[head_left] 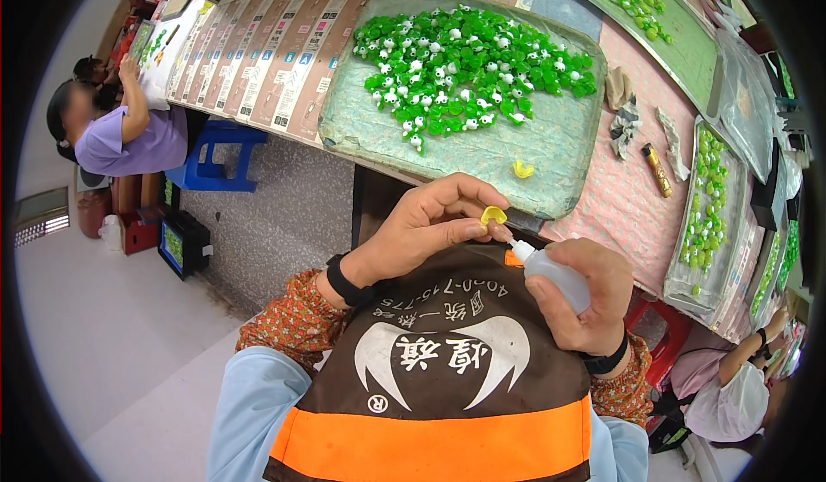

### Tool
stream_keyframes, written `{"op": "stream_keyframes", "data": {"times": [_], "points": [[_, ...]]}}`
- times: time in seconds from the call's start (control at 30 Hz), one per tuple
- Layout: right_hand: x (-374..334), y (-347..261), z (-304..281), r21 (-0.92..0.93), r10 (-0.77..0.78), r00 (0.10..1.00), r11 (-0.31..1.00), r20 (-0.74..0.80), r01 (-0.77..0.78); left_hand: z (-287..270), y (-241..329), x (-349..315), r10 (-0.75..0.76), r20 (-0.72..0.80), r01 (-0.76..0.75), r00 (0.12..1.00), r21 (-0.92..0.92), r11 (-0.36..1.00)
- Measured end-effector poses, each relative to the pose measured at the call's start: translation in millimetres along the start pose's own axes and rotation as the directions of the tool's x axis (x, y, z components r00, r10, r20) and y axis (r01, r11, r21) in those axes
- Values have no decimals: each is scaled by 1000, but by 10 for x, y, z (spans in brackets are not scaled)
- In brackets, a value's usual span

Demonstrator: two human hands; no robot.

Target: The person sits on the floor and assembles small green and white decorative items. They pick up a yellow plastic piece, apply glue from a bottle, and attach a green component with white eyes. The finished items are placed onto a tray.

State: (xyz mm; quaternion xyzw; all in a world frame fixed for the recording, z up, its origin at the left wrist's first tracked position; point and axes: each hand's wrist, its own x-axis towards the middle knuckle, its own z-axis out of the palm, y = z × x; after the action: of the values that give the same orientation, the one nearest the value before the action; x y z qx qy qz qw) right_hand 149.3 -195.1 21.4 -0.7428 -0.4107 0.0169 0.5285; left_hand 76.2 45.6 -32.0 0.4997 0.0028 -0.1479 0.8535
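Observation:
Between the thumb and fingers of my left hand [430,219] is a small yellow plastic piece [493,214], curved like a little cup. My right hand [589,288] is wrapped round a translucent white squeeze bottle [557,277]. The bottle's narrow nozzle points at the yellow piece, close to my left fingertips; whether they touch I cannot tell. Just beyond my hands lies a lined tray [482,157]. A heap of small green and white plastic pieces [465,64] covers its far part, and one yellow piece [522,169] lies by itself near its front edge.
At the right are a tray of green and yellow pieces [707,198], a brown-gold tube [656,170] and crumpled rags [624,120]. Another tray [688,56] stands far right. Flattened printed cartons [267,56] line the table's left. People sit at both sides; a blue stool [219,157] stands left.

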Motion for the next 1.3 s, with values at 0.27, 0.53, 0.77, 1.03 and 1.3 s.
{"op": "stream_keyframes", "data": {"times": [0.27, 0.53, 0.77, 1.03, 1.3], "points": [[11, -32, -34, 17, 22, 1000, 1000, -7, -22, 26, 5, -9, -28, -4, 28, 1000, -20, 999], [-14, 13, -15, -14, 14, 1000, 1000, -22, -14, 17, -15, -25, -75, -22, 74, 997, -37, 997], [-13, 11, -20, -5, 2, 999, 1000, -51, -3, 39, -17, -20, -130, -62, 125, 990, -81, 989], [-22, -10, -25, -12, 25, 999, 1000, -42, -25, 34, -49, -22, -109, -95, 103, 989, -65, 993], [-80, 31, -39, -22, 45, 997, 999, -59, -46, 39, -33, -32, -90, -115, 87, 989, -25, 996]]}}
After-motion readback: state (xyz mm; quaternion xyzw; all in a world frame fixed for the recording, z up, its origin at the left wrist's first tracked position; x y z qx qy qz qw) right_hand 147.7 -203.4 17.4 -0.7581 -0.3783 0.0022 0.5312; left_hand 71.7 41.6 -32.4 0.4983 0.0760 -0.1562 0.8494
